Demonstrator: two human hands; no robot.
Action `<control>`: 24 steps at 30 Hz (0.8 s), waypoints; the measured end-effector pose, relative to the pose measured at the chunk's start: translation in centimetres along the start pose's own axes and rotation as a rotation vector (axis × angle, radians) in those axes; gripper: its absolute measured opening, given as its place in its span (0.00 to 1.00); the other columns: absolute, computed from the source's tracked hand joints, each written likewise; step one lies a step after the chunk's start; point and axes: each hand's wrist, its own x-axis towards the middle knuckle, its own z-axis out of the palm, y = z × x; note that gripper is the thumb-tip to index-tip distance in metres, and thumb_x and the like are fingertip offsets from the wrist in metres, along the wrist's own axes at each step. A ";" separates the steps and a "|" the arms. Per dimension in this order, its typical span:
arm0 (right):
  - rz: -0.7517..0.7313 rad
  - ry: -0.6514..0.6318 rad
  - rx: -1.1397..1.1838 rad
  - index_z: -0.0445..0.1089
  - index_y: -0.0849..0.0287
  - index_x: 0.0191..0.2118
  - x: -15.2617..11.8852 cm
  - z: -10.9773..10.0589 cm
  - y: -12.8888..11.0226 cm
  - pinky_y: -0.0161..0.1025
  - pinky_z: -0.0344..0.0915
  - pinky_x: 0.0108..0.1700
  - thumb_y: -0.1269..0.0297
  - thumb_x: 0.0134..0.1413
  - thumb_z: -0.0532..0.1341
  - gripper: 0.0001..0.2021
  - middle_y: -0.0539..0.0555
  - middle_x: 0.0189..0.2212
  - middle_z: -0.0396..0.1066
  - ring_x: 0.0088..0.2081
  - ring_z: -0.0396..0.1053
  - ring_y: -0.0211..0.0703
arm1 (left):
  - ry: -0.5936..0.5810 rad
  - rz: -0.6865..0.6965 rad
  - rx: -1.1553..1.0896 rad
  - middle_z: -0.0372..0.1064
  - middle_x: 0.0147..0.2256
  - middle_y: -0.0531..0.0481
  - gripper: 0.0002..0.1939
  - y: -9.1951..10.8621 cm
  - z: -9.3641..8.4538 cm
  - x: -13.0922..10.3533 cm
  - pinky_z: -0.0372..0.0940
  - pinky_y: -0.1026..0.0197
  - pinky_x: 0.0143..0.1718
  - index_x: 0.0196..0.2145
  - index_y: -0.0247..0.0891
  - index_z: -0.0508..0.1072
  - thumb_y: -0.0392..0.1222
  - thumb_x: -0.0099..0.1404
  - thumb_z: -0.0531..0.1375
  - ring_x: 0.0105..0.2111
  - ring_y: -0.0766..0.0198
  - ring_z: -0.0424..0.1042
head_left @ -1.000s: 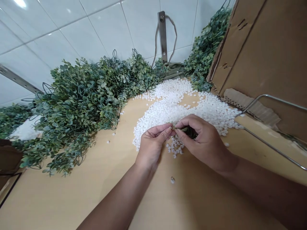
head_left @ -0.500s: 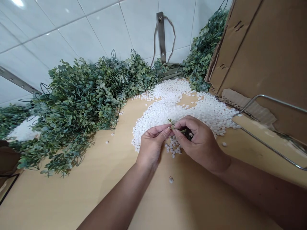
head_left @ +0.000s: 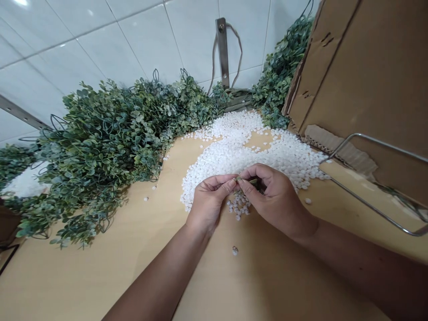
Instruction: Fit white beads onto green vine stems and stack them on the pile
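Green leafy sprig (head_left: 253,182): stem end at left hand (head_left: 209,196)'s pinched fingertips, rest inside right hand (head_left: 276,196)'s closed thumb-finger grip. White pieces (head_left: 220,156) beyond, heaped toward worktop (head_left: 117,276)'s far edge.

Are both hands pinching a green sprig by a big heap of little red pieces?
Not quite: the heap of little pieces is white, not red, as the head view shows. Both hands are pinching a green sprig by it.
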 end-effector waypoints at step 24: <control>0.152 0.056 0.238 0.61 0.60 0.29 1.0 -0.8 -0.6 0.33 0.59 0.28 0.66 0.48 0.56 0.04 0.49 0.23 0.62 0.25 0.61 0.34 | -0.004 0.182 0.437 0.70 0.21 0.52 0.07 0.1 0.3 -0.5 0.62 0.67 0.26 0.26 0.34 0.75 0.40 0.49 0.65 0.22 0.70 0.66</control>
